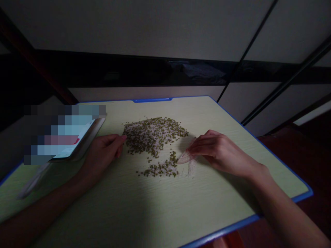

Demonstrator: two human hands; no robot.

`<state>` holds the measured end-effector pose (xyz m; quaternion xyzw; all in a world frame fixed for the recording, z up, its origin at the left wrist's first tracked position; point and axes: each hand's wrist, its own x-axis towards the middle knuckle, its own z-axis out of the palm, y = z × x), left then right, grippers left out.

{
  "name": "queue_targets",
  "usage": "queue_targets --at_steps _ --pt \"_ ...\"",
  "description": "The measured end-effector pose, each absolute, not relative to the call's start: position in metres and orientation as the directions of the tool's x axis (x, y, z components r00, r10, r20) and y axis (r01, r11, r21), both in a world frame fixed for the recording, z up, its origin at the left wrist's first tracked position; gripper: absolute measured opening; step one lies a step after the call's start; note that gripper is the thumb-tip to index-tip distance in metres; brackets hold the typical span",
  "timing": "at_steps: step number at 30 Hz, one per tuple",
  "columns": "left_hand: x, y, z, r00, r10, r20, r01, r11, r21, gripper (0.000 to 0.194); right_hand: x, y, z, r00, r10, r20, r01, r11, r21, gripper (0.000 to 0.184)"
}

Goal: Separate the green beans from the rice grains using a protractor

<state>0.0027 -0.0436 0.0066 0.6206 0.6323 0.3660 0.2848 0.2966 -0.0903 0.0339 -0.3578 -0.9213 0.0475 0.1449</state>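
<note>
A heap of green beans mixed with white grains (pixel 155 132), mung beans and rice by their look, spreads over the table. Nearer to me lies a smaller strip of the same mix (pixel 161 168). My right hand (pixel 218 150) pinches a thin see-through plastic piece (pixel 184 157) with a curved edge, like a protractor. Its edge meets the right end of the strip, and a small patch of white grains (pixel 191 166) lies just below it. Curled closed, my left hand (pixel 106 148) rests at the heap's left edge; whether anything is between its fingers is hidden.
At the left a lit screen device (pixel 74 137), partly blurred out, leans beside my left forearm. A pale, blurred strip (pixel 33 181) lies in front of it. The table (pixel 124 213) has a blue rim, and light cabinet panels (pixel 144 31) rise behind it.
</note>
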Motion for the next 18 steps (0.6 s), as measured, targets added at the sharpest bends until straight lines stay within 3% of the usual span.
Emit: queue_targets --at_steps 9,18 --pt "0.0042 -0.0459 0.0097 -0.070 0.995 0.076 0.564 -0.023 0.825 0.040 0.2977 -0.0881 0.0337 -0.681 0.702 0.209 0.688 0.711 -0.146 0.034" --pt "0.0031 -0.0447 0.0085 -0.056 0.994 0.090 0.578 -0.041 0.815 0.040 0.2963 -0.0888 0.0333 -0.659 0.713 0.240 0.691 0.699 -0.183 0.035"
